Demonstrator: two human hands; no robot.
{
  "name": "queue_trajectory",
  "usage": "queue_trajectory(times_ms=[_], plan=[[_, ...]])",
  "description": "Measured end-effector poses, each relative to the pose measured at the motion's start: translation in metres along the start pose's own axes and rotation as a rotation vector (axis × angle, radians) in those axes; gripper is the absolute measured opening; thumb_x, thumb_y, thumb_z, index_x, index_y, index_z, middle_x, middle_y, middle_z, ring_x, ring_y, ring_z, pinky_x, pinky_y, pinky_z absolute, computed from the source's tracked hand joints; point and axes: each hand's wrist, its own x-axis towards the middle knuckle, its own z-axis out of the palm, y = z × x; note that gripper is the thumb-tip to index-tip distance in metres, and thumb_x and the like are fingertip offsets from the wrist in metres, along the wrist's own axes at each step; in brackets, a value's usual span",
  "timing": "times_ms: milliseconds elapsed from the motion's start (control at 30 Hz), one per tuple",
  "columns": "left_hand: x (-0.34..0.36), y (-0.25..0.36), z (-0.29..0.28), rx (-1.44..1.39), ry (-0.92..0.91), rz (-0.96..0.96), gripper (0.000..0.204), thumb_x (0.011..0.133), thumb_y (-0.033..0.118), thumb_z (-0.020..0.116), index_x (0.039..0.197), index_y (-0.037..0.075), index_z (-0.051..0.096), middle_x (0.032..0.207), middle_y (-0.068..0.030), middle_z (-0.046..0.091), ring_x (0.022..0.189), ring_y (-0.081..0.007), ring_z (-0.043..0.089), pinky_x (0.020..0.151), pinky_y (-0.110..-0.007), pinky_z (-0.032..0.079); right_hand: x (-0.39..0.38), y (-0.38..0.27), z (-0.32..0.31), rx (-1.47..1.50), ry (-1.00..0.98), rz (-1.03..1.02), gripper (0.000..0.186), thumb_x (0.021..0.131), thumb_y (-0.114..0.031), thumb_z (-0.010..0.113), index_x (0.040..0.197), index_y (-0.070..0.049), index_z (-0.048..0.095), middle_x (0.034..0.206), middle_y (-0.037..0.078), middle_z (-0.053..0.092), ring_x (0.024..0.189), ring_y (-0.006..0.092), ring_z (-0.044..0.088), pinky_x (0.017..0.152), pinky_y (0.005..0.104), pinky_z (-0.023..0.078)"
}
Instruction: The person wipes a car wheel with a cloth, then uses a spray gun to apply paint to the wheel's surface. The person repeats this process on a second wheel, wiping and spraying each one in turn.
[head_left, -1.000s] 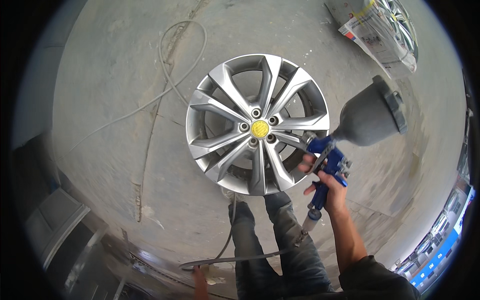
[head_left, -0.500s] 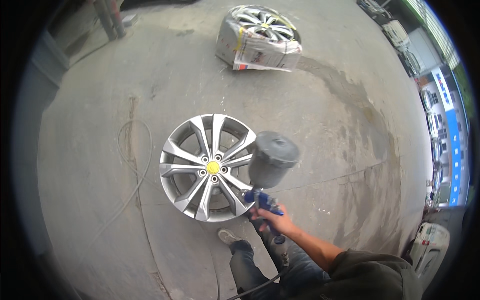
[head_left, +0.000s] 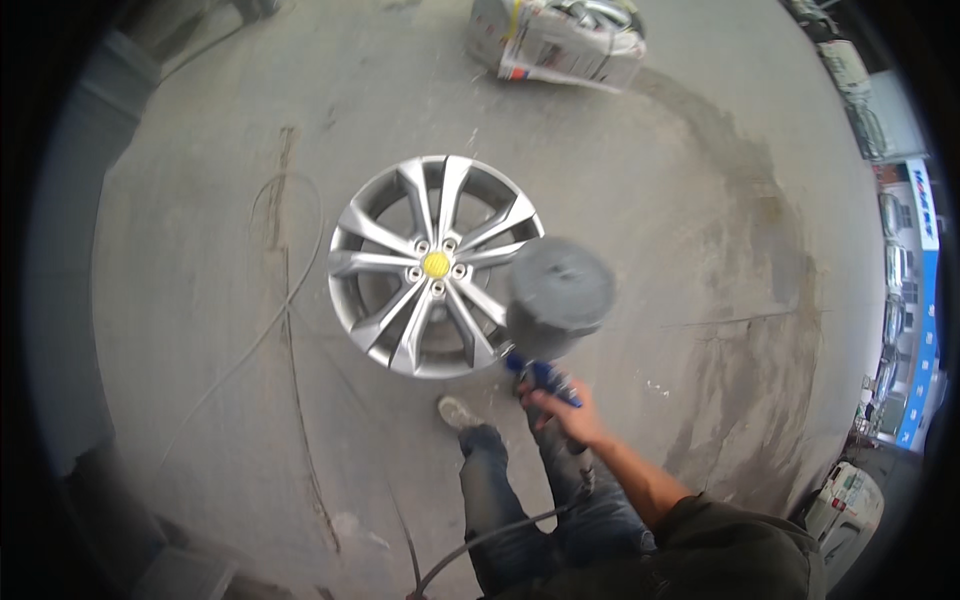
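My right hand (head_left: 562, 408) is closed around the handle of a blue spray gun (head_left: 545, 378). A round grey paint cup (head_left: 560, 290) sits on top of the gun. The gun's nozzle end is by the near right rim of a silver alloy wheel (head_left: 430, 362), whose hub has a yellow centre cap (head_left: 436, 264); the wheel appears face up, and the cup hides part of its right side. A dark air hose (head_left: 480, 540) runs from below the gun to the lower edge. There a sliver of my left hand (head_left: 414, 596) shows, closed at the hose; most of it is cut off.
A second wheel wrapped in printed paper (head_left: 570, 45) stands on the concrete floor at the far side. A thin hose (head_left: 262, 345) loops over the floor on the left. My shoe (head_left: 460, 412) is just short of the wheel. Parked vehicles (head_left: 850, 510) line the right edge.
My view has tilted, so both wheels sit higher in the picture. The spray gun stays in my right hand near the wheel's right side. A sliver of my left hand has come into view.
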Motion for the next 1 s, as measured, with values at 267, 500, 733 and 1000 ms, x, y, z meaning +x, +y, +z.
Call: queue_trajectory(times_ms=[267, 500, 733, 1000], plan=[[-0.064, 0.088, 0.053, 0.030, -0.038, -0.488, 0.034, 0.086, 0.023, 0.065, 0.117, 0.009, 0.069, 0.070, -0.0112, 0.067, 0.058, -0.0262, 0.063, 0.050, -0.039, 0.049, 0.020, -0.025, -0.091, 0.037, 0.297, -0.089, 0.031, 0.093, -0.016, 0.062, 0.116, 0.005, 0.062, 0.107, 0.014, 0.067, 0.092, 0.0205, 0.067, 0.053, 0.0332, 0.059], [-0.106, 0.097, 0.074, 0.101, -0.146, -0.311, 0.030, 0.083, 0.023, 0.067, 0.108, 0.009, 0.072, 0.071, -0.0130, 0.068, 0.061, -0.0293, 0.065, 0.053, -0.042, 0.051, 0.036, -0.044, -0.130, 0.034, 0.286, -0.116, 0.033, 0.093, -0.018, 0.061, 0.119, 0.003, 0.060, 0.109, 0.014, 0.066, 0.093, 0.0211, 0.066, 0.052, 0.0327, 0.059], [-0.026, 0.178, 0.089, 0.098, 0.042, -0.659, 0.038, 0.086, 0.044, 0.064, 0.088, 0.010, 0.080, 0.079, -0.0169, 0.074, 0.080, -0.0339, 0.073, 0.078, -0.044, 0.055, 0.038, -0.047, -0.127, 0.042, 0.117, -0.045, 0.040, 0.091, -0.023, 0.063, 0.120, 0.005, 0.058, 0.109, 0.015, 0.065, 0.094, 0.0238, 0.065, 0.053, 0.0344, 0.060], [-0.006, 0.185, 0.113, -0.064, 0.166, -0.719, 0.030, 0.084, 0.036, 0.068, 0.087, 0.009, 0.080, 0.079, -0.0118, 0.075, 0.079, -0.0295, 0.073, 0.076, -0.041, 0.055, 0.043, -0.043, -0.122, 0.049, 0.012, -0.022, 0.044, 0.091, -0.028, 0.063, 0.120, 0.004, 0.057, 0.109, 0.017, 0.064, 0.094, 0.0249, 0.065, 0.052, 0.0347, 0.059]])
